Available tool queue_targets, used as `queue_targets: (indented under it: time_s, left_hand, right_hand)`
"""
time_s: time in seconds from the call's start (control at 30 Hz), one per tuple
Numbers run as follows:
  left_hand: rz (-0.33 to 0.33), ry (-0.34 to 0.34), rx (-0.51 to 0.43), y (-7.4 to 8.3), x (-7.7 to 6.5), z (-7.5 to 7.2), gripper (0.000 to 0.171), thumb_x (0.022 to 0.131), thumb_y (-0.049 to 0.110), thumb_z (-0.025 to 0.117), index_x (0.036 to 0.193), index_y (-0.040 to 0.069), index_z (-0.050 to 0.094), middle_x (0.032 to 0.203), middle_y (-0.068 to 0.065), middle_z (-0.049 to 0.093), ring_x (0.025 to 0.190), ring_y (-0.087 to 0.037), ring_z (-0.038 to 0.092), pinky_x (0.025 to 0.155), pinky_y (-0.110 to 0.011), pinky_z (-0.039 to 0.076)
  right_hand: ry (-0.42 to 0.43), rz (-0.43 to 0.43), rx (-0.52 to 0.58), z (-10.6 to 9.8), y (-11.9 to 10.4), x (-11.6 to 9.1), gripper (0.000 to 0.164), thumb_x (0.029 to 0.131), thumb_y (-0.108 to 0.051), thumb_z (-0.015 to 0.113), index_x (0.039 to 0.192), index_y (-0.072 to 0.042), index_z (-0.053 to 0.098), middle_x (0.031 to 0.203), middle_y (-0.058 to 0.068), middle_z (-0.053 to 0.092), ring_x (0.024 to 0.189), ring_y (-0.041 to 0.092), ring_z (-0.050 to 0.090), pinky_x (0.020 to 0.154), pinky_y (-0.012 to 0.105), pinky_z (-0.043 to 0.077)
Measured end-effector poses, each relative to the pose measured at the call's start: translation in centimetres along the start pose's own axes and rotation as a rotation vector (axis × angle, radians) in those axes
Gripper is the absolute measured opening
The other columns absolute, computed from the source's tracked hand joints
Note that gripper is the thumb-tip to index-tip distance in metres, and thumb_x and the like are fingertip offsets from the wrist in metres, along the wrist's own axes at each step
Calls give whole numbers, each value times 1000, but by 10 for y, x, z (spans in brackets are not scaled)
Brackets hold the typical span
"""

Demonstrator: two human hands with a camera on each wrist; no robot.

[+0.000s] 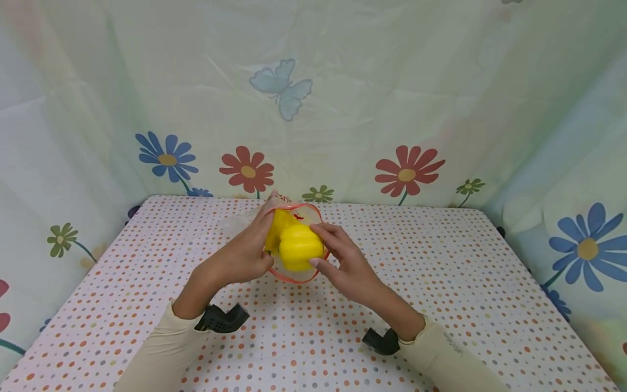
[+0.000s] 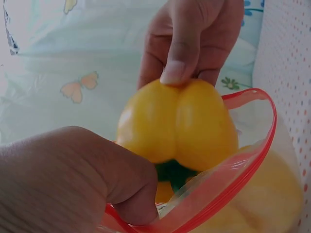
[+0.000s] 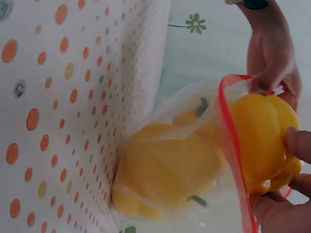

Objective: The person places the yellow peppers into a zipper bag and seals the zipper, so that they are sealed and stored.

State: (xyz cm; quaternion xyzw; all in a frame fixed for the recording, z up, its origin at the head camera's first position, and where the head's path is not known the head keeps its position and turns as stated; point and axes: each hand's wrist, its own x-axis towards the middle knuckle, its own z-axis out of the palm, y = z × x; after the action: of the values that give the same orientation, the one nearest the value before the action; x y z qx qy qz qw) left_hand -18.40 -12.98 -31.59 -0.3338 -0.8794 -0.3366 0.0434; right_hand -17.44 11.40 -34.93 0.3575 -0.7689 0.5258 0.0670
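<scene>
The step in hand appears to be passing a yellow pepper (image 1: 301, 247) through the mouth of a clear bag (image 3: 229, 116); the direction of transfer cannot be told. The left hand (image 1: 237, 258) grips the bag at its red-edged rim, with the thumb hooked inside the mouth. The right hand (image 1: 350, 267) holds the pepper, thumb on one side and fingers on the other. The pepper sits between the two hands, within the open mouth. Further yellow peppers (image 3: 170, 160) lie inside the bag, below both hands; the exact count cannot be told. The next move likely calls for the left hand to hold the rim spread while the right hand guides the pepper without snagging the film.
</scene>
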Motion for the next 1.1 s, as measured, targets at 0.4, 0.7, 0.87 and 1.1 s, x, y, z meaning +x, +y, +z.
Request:
queue_targets:
  time_s: [0.4, 0.7, 0.87, 1.1]
  left_hand:
    - [17, -12, 27, 2, 0, -3, 101, 72, -16, 58, 155, 0, 3, 161, -2, -12, 147, -18, 0, 111, -38, 26]
    - [-18, -1, 35, 3, 0, -3, 102, 72, -16, 60, 154, -1, 0, 162, -3, -11, 147, -21, 4, 109, -38, 30]
    - [-43, 12, 27, 3, 0, -3, 96, 76, -17, 58, 154, -3, 4, 162, -5, -10, 147, -21, 3, 111, -39, 27]
    - [-87, 11, -12, 2, -1, -3, 89, 80, -12, 53, 153, -3, 4, 162, -7, -10, 147, -21, -1, 114, -43, 19]
  right_hand:
    - [70, -32, -157, 17, 5, 18, 58, 88, -2, 68, 142, 0, 47, 138, 15, 43, 122, 25, 48, 101, 34, 43]
    - [52, 10, -225, 24, 8, 35, 56, 89, -11, 70, 140, 1, 49, 141, 11, 46, 127, 23, 47, 100, 32, 44]
    - [59, 7, -296, 24, 8, 34, 57, 89, -13, 70, 140, 0, 49, 142, 12, 47, 129, 25, 46, 100, 35, 43]
    - [91, -63, -274, 11, 11, 25, 46, 91, -5, 65, 135, 1, 55, 138, 14, 53, 134, 27, 41, 106, 42, 37]
